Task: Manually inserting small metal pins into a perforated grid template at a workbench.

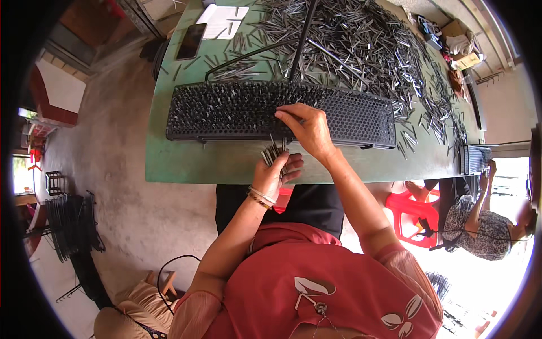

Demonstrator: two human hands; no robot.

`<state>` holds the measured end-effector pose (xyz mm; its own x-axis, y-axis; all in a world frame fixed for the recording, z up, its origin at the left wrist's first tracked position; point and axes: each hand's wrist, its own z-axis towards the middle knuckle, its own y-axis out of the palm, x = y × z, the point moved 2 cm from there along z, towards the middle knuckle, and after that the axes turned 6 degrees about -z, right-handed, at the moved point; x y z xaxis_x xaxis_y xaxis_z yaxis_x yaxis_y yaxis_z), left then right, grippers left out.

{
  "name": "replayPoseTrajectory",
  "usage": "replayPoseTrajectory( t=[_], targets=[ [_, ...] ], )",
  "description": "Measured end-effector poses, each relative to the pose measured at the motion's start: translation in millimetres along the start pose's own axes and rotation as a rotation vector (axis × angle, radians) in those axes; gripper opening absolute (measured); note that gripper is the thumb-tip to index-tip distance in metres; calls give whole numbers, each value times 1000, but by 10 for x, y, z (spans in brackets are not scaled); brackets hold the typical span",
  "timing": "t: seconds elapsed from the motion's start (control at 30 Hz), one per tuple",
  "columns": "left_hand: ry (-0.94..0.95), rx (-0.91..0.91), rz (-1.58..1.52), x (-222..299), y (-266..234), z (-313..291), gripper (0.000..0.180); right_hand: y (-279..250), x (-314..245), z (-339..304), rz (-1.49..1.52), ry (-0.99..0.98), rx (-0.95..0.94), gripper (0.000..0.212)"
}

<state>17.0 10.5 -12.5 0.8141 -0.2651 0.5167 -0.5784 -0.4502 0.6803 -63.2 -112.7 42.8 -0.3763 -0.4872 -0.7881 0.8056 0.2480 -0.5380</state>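
Observation:
A long black rack (361,118) with a honeycomb of small holes lies across the table in front of me. Its left and middle holes bristle with dark thin strips; those at the right end show bare. My left hand (270,176), palm up below the rack's near edge, holds a small bundle of thin strips (272,152) under the thumb, its other fingers curled loosely. Over the rack's middle, my right hand (309,130) pinches thumb and forefinger together at the border of the filled part. Whatever is between those fingertips is hidden.
A big heap of loose dark strips (361,45) covers the green table (169,164) behind the rack. Black rods rise over the rack. A phone (192,42) and paper (217,27) lie far left. Another person (480,226) works at the right near a red stool (407,217).

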Motion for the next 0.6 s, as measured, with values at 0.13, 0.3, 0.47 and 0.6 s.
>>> replayPoseTrajectory(
  t=[0.13, 0.3, 0.47, 0.6],
  targets=[
    [22, -5, -20, -17, 9, 14, 17, 42, 76, 5, -77, -143, 53, 16],
    [24, -11, -7, 0, 7, 15, 18, 18, -16, -18, -365, -319, 100, 19],
    [48, -15, -13, 4, 53, -4, 19, -17, 31, -17, -328, -363, 39, 20],
    [47, -53, -18, -16, 44, 15, 19, -15, -7, -10, -343, -409, 33, 18]
  ],
)
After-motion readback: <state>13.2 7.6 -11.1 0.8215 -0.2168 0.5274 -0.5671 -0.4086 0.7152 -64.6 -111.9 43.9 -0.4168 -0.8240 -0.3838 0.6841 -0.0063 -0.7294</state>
